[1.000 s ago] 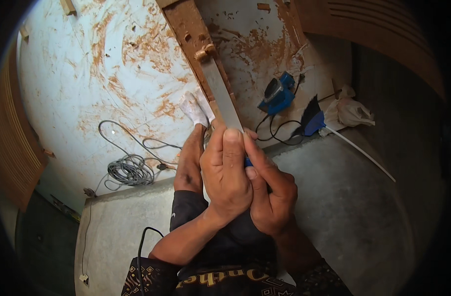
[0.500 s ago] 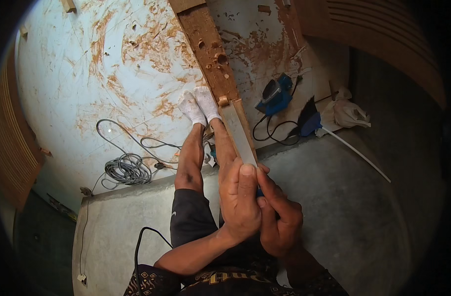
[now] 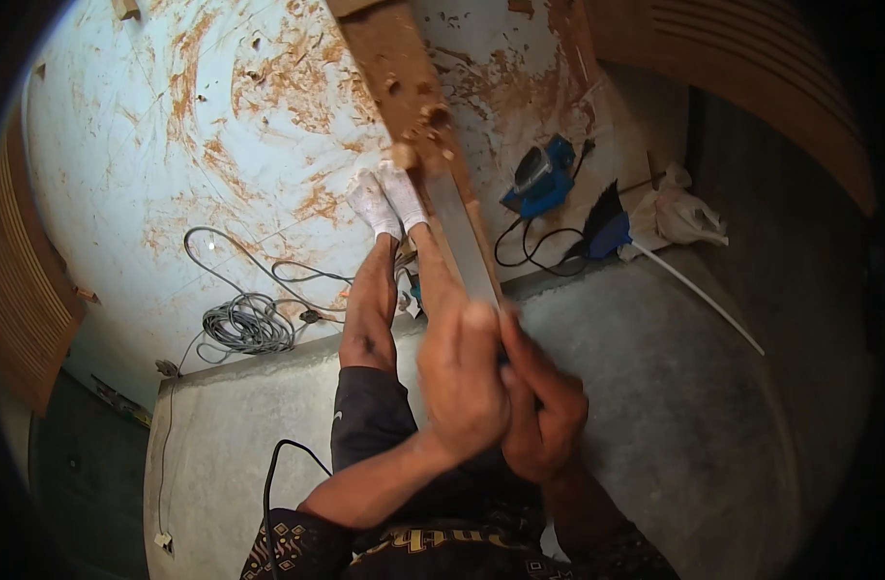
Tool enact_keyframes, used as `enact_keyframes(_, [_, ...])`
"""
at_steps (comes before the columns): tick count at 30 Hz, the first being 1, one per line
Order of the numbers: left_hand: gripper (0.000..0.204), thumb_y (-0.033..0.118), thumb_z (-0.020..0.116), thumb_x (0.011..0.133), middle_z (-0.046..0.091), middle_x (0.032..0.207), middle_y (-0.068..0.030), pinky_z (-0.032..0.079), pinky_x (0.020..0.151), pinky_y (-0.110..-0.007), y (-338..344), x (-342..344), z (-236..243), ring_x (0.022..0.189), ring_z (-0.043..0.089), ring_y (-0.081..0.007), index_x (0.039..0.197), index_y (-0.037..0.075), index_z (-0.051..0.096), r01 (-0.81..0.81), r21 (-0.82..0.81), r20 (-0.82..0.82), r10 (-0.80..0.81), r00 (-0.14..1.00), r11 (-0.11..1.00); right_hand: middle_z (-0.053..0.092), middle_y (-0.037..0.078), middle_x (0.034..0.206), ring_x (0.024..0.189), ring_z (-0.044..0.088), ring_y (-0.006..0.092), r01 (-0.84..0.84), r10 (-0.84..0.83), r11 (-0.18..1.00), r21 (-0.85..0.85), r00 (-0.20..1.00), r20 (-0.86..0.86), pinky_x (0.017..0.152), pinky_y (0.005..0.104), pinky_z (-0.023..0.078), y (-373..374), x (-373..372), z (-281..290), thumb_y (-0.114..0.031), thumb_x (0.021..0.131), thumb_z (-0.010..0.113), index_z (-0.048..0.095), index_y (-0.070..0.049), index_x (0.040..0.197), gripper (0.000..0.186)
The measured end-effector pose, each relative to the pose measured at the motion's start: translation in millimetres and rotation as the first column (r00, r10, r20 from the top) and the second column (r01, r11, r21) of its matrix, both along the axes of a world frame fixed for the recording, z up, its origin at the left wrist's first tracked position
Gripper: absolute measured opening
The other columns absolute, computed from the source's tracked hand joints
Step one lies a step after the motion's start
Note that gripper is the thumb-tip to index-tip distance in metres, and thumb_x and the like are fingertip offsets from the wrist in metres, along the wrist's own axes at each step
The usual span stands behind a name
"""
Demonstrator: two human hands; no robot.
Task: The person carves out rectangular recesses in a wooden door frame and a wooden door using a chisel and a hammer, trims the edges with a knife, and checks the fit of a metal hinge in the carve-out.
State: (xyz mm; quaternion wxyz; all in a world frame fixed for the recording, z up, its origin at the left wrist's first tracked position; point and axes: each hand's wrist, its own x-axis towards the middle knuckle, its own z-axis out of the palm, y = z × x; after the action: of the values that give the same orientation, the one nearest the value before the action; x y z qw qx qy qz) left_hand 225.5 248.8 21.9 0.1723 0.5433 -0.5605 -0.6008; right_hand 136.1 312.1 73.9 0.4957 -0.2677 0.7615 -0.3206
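My left hand (image 3: 462,377) and my right hand (image 3: 544,416) are closed together round a long flat chisel, its steel blade (image 3: 467,246) lying along a wooden board (image 3: 375,48) that runs away from me. A little of the blue handle shows between my fingers; my left thumb is over the base of the blade. Pale curled shavings (image 3: 404,157) sit at the blade's far end, and small chips lie farther along the board. Motion blurs my hands and the cutting end. My socked feet (image 3: 370,203) are beside the board on the left.
A blue electric planer (image 3: 539,174) lies right of the board near a brush head with long white handle (image 3: 694,300) and a plastic bag (image 3: 684,217). Coiled grey cable (image 3: 249,329) lies left. Grooved wooden panels (image 3: 723,39) are at both sides. Shavings litter the white floor sheet (image 3: 123,174).
My hands and the chisel moved back toward my body by half a second ago, and are now slightly farther forward again, with the shaving at the blade's end higher up the board.
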Motion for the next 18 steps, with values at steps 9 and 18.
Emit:
enact_keyframes(9, [0.034, 0.024, 0.044, 0.115, 0.062, 0.089, -0.0111, 0.054, 0.07, -0.031, -11, 0, -8, 0.07, 0.063, -0.0191, 0.102, -0.002, 0.062, 0.044, -0.115, -0.084, -0.054, 0.995, 0.992, 0.062, 0.03, 0.145, 0.135, 0.062, 0.0353, -0.014, 0.011, 0.996, -0.084, 0.999, -0.039, 0.114, 0.0405, 0.047, -3, -2, -4, -0.002, 0.105, 0.049, 0.052, 0.011, 0.149, 0.046])
enact_keyframes(18, [0.044, 0.033, 0.04, 0.116, 0.064, 0.085, -0.0085, 0.052, 0.065, -0.028, 16, 7, 5, 0.071, 0.068, -0.0161, 0.104, -0.003, 0.063, -0.214, 0.555, -0.213, 0.386, 0.898, 0.804, 0.065, 0.029, 0.141, 0.134, 0.063, 0.0398, -0.005, 0.005, 1.0, -0.012, 0.999, -0.043, 0.113, 0.044, 0.049, 0, 12, 4, 0.002, 0.101, 0.055, 0.058, 0.007, 0.146, 0.046])
